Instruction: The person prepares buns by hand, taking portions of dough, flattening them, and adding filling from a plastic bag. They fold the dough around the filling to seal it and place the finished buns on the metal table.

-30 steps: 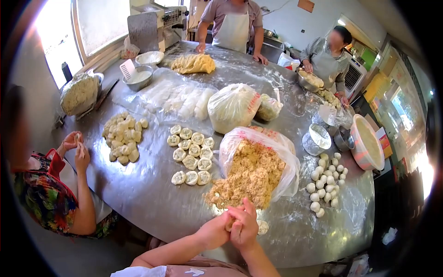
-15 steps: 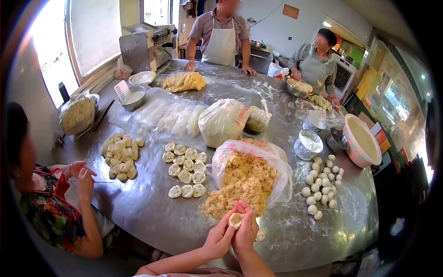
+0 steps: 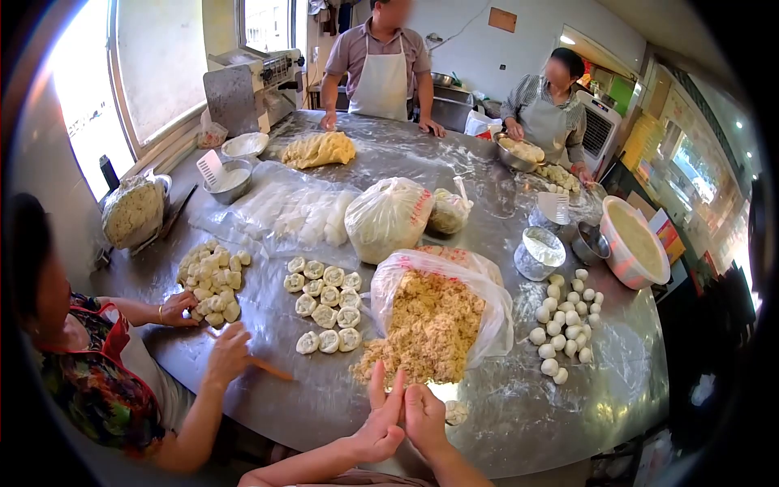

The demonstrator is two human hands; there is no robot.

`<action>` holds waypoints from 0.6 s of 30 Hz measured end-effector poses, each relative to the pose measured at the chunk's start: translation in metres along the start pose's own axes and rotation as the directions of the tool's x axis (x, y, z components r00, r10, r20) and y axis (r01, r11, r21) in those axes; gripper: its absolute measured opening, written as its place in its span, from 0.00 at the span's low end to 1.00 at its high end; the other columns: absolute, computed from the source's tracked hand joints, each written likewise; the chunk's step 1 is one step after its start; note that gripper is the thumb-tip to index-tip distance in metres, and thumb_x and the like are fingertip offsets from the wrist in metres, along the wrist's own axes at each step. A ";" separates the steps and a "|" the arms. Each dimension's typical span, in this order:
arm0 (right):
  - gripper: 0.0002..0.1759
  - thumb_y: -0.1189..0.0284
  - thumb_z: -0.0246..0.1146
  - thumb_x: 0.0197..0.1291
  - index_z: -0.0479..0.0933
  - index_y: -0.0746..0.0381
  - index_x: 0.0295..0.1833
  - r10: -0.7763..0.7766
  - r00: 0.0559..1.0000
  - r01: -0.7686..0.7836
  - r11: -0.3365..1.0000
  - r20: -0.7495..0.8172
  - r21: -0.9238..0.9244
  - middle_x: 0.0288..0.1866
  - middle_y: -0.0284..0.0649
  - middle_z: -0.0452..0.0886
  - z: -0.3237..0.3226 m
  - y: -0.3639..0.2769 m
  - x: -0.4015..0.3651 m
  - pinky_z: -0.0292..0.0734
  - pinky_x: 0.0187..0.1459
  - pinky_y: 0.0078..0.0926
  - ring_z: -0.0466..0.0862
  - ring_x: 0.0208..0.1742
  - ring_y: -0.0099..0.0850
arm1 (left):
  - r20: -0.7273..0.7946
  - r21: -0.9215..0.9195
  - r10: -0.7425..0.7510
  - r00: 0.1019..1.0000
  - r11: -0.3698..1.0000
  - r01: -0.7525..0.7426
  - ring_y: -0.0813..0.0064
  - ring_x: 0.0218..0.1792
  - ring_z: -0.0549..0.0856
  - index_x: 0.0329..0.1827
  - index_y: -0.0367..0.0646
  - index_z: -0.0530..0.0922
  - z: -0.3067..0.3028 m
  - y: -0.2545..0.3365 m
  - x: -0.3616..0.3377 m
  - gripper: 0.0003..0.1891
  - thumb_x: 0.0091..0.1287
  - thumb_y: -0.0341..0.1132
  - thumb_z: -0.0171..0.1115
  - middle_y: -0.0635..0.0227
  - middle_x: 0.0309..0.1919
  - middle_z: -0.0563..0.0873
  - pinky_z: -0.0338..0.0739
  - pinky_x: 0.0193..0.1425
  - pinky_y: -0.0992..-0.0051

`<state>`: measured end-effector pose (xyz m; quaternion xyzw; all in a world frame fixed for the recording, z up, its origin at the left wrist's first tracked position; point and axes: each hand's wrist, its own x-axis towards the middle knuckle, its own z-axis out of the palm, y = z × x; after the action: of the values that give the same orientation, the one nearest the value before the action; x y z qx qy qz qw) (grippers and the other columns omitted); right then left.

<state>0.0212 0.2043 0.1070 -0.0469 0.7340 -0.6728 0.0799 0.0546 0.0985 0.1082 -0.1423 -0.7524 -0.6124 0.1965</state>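
Note:
My left hand [image 3: 381,420] is at the table's near edge, its visible fingers stretched upward and apart. Against it, my right hand [image 3: 425,415] is closed with curled fingers; whatever it grips is hidden, and no dough shows between the hands. Just right of that hand, a flattened round dough piece [image 3: 456,412] lies on the metal. Directly beyond my fingers, crumbly tan filling [image 3: 434,316] spills from an open plastic bag [image 3: 493,312]. Several filled dough rounds [image 3: 326,316] stand in rows to the left of the bag.
White dough balls [image 3: 570,319] are grouped at right, near a flour tin [image 3: 540,253] and a large basin [image 3: 634,243]. A co-worker at left has hands by cut dough pieces [image 3: 211,276] and a rolling pin [image 3: 270,369]. Two people stand across the metal table [image 3: 268,410].
The filled dough round between my hands has gone out of sight. My left fingers have straightened and my right hand has curled. The left co-worker's hands have moved onto the table.

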 end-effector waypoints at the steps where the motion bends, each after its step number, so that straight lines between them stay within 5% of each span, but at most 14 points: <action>1: 0.15 0.65 0.54 0.71 0.79 0.64 0.37 -0.030 1.000 0.030 0.998 -0.001 -0.047 0.26 0.38 0.82 -0.001 -0.006 0.001 0.75 0.30 0.23 0.80 0.27 0.23 | 0.017 -0.050 -0.029 0.999 0.998 0.030 0.49 0.75 0.47 0.76 0.31 0.40 0.000 -0.007 -0.004 0.48 0.70 0.66 0.35 0.40 0.73 0.50 0.34 0.76 0.54; 3: 0.14 0.66 0.54 0.71 0.79 0.64 0.37 -0.092 0.996 0.091 0.985 -0.002 -0.145 0.25 0.39 0.82 -0.006 -0.013 0.001 0.76 0.29 0.24 0.81 0.25 0.26 | 0.056 -0.152 -0.082 0.995 0.984 0.089 0.51 0.75 0.49 0.75 0.31 0.28 -0.004 -0.024 -0.010 0.53 0.69 0.68 0.39 0.40 0.74 0.40 0.38 0.76 0.55; 4: 0.12 0.67 0.56 0.69 0.78 0.65 0.46 -0.047 0.998 0.059 0.951 0.045 -0.304 0.37 0.48 0.84 -0.010 -0.004 0.001 0.78 0.36 0.28 0.85 0.36 0.37 | 0.146 -0.275 -0.169 0.975 0.940 0.204 0.53 0.74 0.51 0.75 0.32 0.28 -0.005 -0.026 -0.012 0.54 0.68 0.66 0.44 0.42 0.74 0.43 0.41 0.76 0.56; 7: 0.20 0.66 0.59 0.66 0.71 0.66 0.59 -0.439 0.892 0.443 0.807 0.106 -0.391 0.56 0.54 0.78 -0.004 0.012 0.007 0.74 0.55 0.38 0.79 0.57 0.48 | 0.378 -0.500 -0.308 0.873 0.726 0.472 0.58 0.72 0.58 0.76 0.33 0.28 -0.009 -0.023 -0.009 0.57 0.65 0.60 0.59 0.48 0.72 0.51 0.50 0.74 0.60; 8: 0.34 0.59 0.62 0.63 0.61 0.67 0.68 -0.397 0.902 0.429 0.770 0.171 -0.472 0.71 0.57 0.62 -0.011 0.009 0.006 0.55 0.69 0.53 0.60 0.73 0.54 | 0.409 -0.529 -0.326 0.852 0.676 0.513 0.59 0.70 0.61 0.76 0.33 0.29 -0.009 -0.023 -0.009 0.58 0.64 0.57 0.63 0.50 0.71 0.53 0.53 0.74 0.61; 12: 0.43 0.48 0.60 0.61 0.58 0.68 0.70 -0.236 0.963 0.270 0.852 0.132 -0.448 0.76 0.61 0.48 -0.017 0.011 0.009 0.35 0.67 0.71 0.45 0.77 0.61 | 0.461 -0.593 -0.434 0.774 0.498 0.633 0.59 0.66 0.65 0.77 0.34 0.37 -0.002 0.001 -0.006 0.60 0.57 0.50 0.73 0.53 0.66 0.61 0.57 0.72 0.62; 14: 0.42 0.47 0.56 0.64 0.57 0.68 0.71 -0.186 0.964 0.258 0.826 0.190 -0.502 0.76 0.61 0.48 -0.017 0.017 0.008 0.35 0.67 0.71 0.45 0.77 0.62 | 0.478 -0.190 -0.285 0.831 0.890 0.415 0.56 0.65 0.65 0.76 0.33 0.40 -0.004 -0.003 -0.004 0.59 0.54 0.49 0.75 0.50 0.66 0.61 0.58 0.71 0.61; 15: 0.42 0.47 0.55 0.65 0.57 0.68 0.71 -0.159 0.963 0.254 0.810 0.219 -0.528 0.76 0.61 0.48 -0.016 0.017 0.007 0.36 0.67 0.71 0.45 0.77 0.62 | 0.509 0.034 -0.212 0.834 0.973 0.226 0.55 0.65 0.65 0.75 0.33 0.42 -0.004 -0.005 -0.004 0.58 0.53 0.49 0.75 0.49 0.65 0.61 0.59 0.71 0.60; 16: 0.40 0.47 0.50 0.67 0.57 0.68 0.72 -0.122 0.965 0.238 0.777 0.231 -0.582 0.76 0.61 0.50 -0.019 0.017 0.014 0.37 0.68 0.69 0.46 0.77 0.60 | 0.477 0.090 -0.166 0.863 0.986 0.140 0.50 0.66 0.64 0.72 0.32 0.50 0.001 -0.005 -0.007 0.54 0.50 0.47 0.76 0.45 0.64 0.61 0.62 0.69 0.60; 18: 0.40 0.47 0.49 0.67 0.56 0.67 0.72 -0.049 0.982 0.151 0.790 0.184 -0.595 0.76 0.61 0.50 -0.027 0.027 0.031 0.37 0.69 0.67 0.46 0.77 0.59 | 0.465 0.016 -0.244 0.851 0.963 0.267 0.53 0.66 0.64 0.71 0.32 0.52 0.004 -0.003 -0.014 0.51 0.51 0.43 0.75 0.47 0.63 0.62 0.60 0.70 0.61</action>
<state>-0.0136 0.2281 0.0807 -0.1624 0.8983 -0.3998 0.0831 0.0655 0.1027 0.0983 -0.1876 -0.7744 -0.5996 -0.0751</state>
